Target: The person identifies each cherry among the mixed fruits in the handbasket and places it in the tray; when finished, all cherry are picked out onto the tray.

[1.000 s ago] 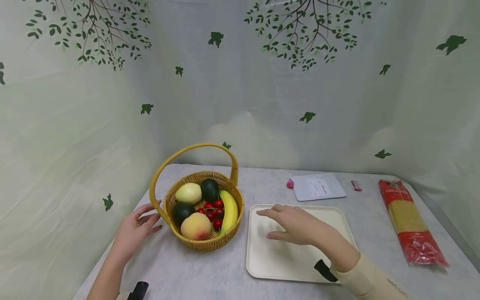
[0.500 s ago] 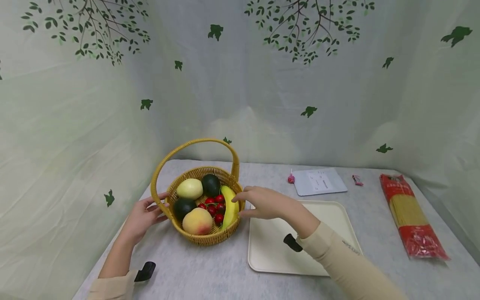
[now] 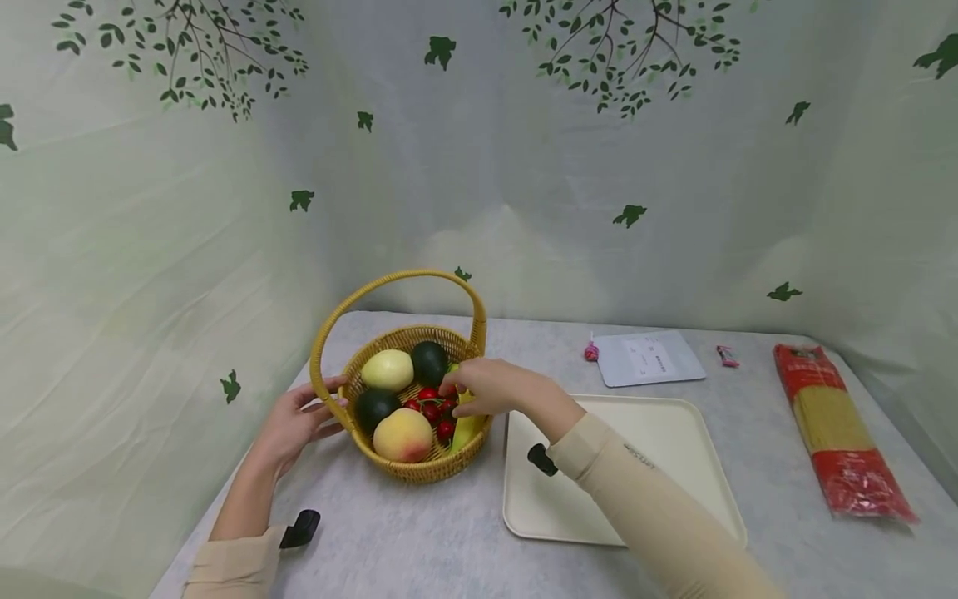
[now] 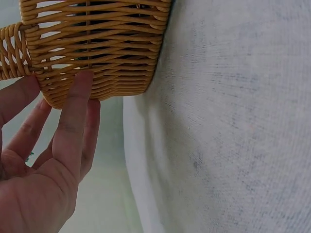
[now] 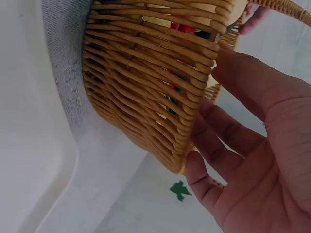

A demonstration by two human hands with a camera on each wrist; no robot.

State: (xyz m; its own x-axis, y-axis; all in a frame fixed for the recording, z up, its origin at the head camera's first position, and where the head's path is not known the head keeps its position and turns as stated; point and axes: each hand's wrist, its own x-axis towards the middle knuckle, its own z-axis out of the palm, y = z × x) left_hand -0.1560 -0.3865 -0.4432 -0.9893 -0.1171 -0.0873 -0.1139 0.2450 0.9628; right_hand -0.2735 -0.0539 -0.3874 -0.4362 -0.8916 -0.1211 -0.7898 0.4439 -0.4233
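A round wicker basket (image 3: 427, 472) with a tall arched handle stands on the table. It holds a peach (image 3: 402, 436), a pale yellow-green fruit (image 3: 387, 370), two dark green fruits (image 3: 376, 408), red cherries (image 3: 430, 411) and a banana (image 3: 467, 426). My left hand (image 3: 295, 424) rests its fingertips on the basket's left side, near the foot of the handle; its fingers are fairly straight in the left wrist view. My right hand (image 3: 497, 389) reaches over the right rim, fingers spread above the banana and beside the cherries. Part of the banana is hidden under it, and the rim hides some fingertips in the right wrist view.
Right of the basket lies a cream tray (image 3: 703, 466), partly under the right forearm. Behind it are a silvery packet (image 3: 651, 359), a lollipop (image 3: 591, 352) and a small red candy (image 3: 727, 356). A red-and-yellow pack of noodles (image 3: 841, 428) lies far right. Printed curtains enclose the table.
My right hand has moved left from above the tray, over the basket's rim and onto the banana area. My left hand has moved slightly up and right against the basket. The head view has shifted a little.
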